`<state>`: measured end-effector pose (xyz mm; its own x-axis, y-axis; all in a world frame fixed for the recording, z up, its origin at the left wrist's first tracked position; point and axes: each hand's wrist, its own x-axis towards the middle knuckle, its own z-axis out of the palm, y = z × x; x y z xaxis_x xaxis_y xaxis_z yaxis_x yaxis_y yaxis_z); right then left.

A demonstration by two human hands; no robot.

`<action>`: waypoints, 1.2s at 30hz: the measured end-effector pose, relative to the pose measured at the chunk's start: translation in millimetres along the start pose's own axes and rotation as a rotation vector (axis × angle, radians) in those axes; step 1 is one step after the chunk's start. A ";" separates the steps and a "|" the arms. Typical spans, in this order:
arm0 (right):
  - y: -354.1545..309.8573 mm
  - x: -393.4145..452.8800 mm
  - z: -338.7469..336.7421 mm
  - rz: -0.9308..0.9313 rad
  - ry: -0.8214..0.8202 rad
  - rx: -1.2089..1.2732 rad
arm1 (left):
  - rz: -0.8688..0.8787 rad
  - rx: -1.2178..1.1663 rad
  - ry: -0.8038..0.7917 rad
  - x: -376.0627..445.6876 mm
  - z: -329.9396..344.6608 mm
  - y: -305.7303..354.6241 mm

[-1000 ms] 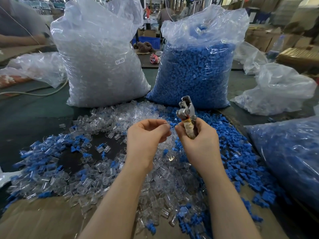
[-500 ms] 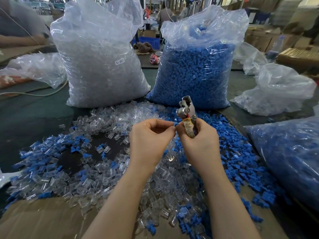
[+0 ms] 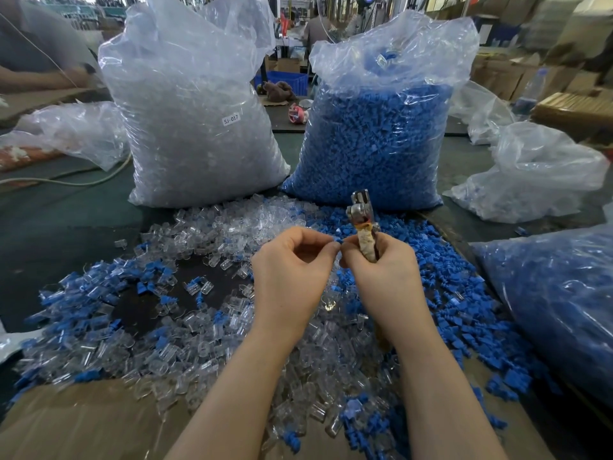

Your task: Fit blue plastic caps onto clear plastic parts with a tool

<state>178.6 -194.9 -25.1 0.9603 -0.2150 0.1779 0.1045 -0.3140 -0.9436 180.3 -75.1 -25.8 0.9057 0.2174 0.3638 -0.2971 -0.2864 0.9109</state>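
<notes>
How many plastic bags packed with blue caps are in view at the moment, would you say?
2: one bag of blue caps stands upright behind the tool; another lies at the right edge, partly cut off. More may sit outside the frame.

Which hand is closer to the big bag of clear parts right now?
Left. The left hand hovers over the loose pile just in front of the bag of clear parts, below its right corner. The right hand, gripping the tool, sits before the blue bag.

Even, bright daylight filled the scene, strongest behind the clear bag point(image 3: 195, 104), whose plastic carried white glare. Shadows were soft. Straight lines bowed towards the frame edges, and the background beyond the bag was blurred.
</notes>
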 end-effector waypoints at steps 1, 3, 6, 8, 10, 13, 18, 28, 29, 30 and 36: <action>-0.5 0.1 0.2 0.001 0.001 -0.005 | 0.006 0.000 -0.003 -0.3 -0.1 -0.5; -1.6 0.4 0.6 0.003 -0.004 -0.006 | 0.011 -0.005 -0.009 -0.3 -0.5 -1.2; -2.3 0.2 -0.6 0.000 -0.033 0.002 | -0.039 -0.046 -0.017 0.6 -0.9 -1.4; -2.4 0.2 -3.5 0.002 -0.071 0.006 | -0.120 -0.135 -0.021 2.7 -2.1 -1.3; -1.2 0.5 -8.1 -0.001 -0.117 -0.019 | -0.200 -0.253 -0.028 5.5 -4.5 -0.8; 2.9 2.2 -14.9 0.002 -0.201 -0.121 | -0.265 -0.389 -0.025 9.0 -8.2 -1.8; 5.1 1.1 -16.6 -0.031 -0.322 -0.211 | -0.257 -0.437 -0.033 11.0 -10.3 -4.2; 6.6 0.4 -15.0 -0.069 -0.383 -0.231 | -0.231 -0.436 -0.105 11.9 -14.7 -2.4; 6.5 0.4 -14.9 -0.075 -0.382 -0.240 | -0.229 -0.439 -0.117 11.7 -15.4 -1.8; 6.6 0.2 -14.9 -0.081 -0.379 -0.247 | -0.227 -0.445 -0.128 11.8 -16.1 -0.9; 3.6 -1.9 -14.0 -0.090 -0.341 -0.311 | -0.225 -0.446 -0.152 11.4 -18.9 1.4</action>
<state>173.6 -208.5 -25.0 0.9866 0.1258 0.1038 0.1586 -0.5912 -0.7908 184.6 -55.4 -16.7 0.9859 0.0799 0.1469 -0.1595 0.1848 0.9697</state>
